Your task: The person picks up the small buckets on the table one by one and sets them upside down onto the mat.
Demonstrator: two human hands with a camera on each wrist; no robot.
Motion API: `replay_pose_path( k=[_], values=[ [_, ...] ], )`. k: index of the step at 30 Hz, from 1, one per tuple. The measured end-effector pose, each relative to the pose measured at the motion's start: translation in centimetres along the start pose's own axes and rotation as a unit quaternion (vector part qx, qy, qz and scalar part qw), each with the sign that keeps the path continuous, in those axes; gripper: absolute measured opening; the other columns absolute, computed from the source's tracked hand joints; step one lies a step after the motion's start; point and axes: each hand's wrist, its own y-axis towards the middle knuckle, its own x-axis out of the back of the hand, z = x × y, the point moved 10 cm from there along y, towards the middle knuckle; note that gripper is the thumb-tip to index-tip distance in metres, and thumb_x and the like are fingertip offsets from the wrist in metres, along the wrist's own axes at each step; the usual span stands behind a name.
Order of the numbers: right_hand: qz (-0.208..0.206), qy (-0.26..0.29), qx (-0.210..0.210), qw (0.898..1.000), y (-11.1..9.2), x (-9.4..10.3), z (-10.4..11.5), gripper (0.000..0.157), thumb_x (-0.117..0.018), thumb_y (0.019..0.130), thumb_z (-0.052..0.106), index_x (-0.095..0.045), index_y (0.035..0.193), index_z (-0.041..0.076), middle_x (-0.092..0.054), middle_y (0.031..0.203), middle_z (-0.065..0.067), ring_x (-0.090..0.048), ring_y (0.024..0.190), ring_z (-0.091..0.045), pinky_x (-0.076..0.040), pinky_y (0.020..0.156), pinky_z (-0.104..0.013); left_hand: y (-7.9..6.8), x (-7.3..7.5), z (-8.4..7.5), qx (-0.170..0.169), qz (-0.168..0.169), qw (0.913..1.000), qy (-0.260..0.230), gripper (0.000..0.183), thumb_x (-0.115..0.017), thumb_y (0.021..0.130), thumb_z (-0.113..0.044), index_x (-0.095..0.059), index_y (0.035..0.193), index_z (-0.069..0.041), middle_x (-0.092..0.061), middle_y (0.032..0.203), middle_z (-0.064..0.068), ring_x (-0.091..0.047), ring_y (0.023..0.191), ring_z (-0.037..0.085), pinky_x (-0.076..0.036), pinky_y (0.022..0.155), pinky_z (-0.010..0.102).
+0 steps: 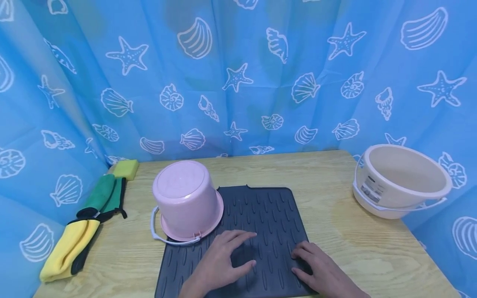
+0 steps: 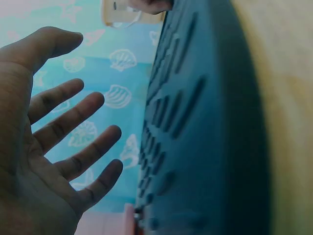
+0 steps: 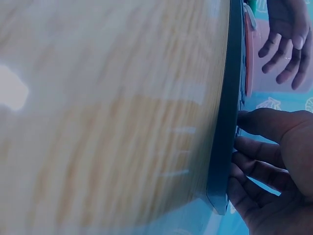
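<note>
A dark grey ribbed rubber mat (image 1: 268, 219) lies on the wooden table. My left hand (image 1: 221, 258) hovers over its near left part with fingers spread, holding nothing; the left wrist view shows a gap between the fingers and the mat. At the mat's right edge, my right hand (image 1: 322, 269) rests its fingertips on it. In the right wrist view the thumb (image 3: 266, 122) and fingers bend slightly against the mat's upper side. Beyond my left hand, a pink bucket (image 1: 186, 203) stands upside down, partly on the mat, its pale handle (image 1: 175, 241) lowered.
A cream bucket (image 1: 402, 198) stands upright at the right, its handle folded down. Along the left side lie a yellow cloth (image 1: 68, 250), a green cloth (image 1: 99, 192) and a yellow sponge (image 1: 126, 169). A blue shell-patterned curtain (image 1: 238, 103) surrounds the table's back and sides.
</note>
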Motion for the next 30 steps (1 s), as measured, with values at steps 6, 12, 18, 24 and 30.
replay_pose_path(
  k=[6,12,18,24,30],
  values=[
    [-0.001,-0.001,0.000,1.000,0.1,0.0,0.0,0.016,-0.078,0.088,0.025,-0.067,0.100,0.022,-0.053,0.106,0.013,-0.052,0.092,-0.006,-0.052,0.078,-0.033,-0.4,-0.8,0.4,0.002,-0.005,0.9999,0.012,0.055,-0.070,0.090,-0.049,-0.056,0.141,-0.032,-0.056,0.134,-0.011,-0.053,0.122,0.014,-0.045,0.099,0.051],
    [-0.013,-0.003,0.014,1.000,0.2,0.3,0.4,0.016,-0.079,0.087,0.021,-0.068,0.099,0.021,-0.054,0.105,0.013,-0.053,0.093,-0.006,-0.053,0.079,-0.033,-0.9,-1.4,1.2,0.006,-0.005,0.9997,0.022,0.054,-0.070,0.090,-0.050,-0.058,0.139,-0.031,-0.056,0.133,-0.011,-0.052,0.120,0.014,-0.044,0.098,0.051],
    [-0.003,-0.013,0.019,1.000,0.4,0.7,0.6,0.015,-0.079,0.085,0.021,-0.070,0.097,0.020,-0.055,0.102,0.013,-0.054,0.090,-0.006,-0.053,0.076,-0.032,-1.1,-2.3,1.6,0.004,0.005,0.9997,0.024,0.054,-0.070,0.089,-0.050,-0.059,0.138,-0.031,-0.055,0.134,-0.012,-0.050,0.121,0.014,-0.043,0.099,0.052],
    [-0.002,-0.007,0.026,1.000,0.4,1.4,0.8,0.014,-0.079,0.085,0.018,-0.072,0.098,0.018,-0.057,0.100,0.013,-0.056,0.088,-0.004,-0.054,0.075,-0.030,-1.3,-3.8,2.6,0.048,0.064,0.9968,0.008,0.052,-0.069,0.089,-0.052,-0.059,0.136,-0.034,-0.054,0.135,-0.014,-0.046,0.124,0.015,-0.037,0.103,0.057],
    [-0.016,-0.031,0.037,0.999,1.4,3.3,1.2,0.015,-0.079,0.085,0.016,-0.073,0.099,0.015,-0.059,0.098,0.011,-0.059,0.087,-0.007,-0.055,0.073,-0.029,-1.4,-3.8,2.7,0.037,0.062,0.9973,0.014,0.048,-0.071,0.087,-0.054,-0.062,0.131,-0.034,-0.055,0.132,-0.014,-0.045,0.125,0.016,-0.036,0.104,0.057]
  ],
)
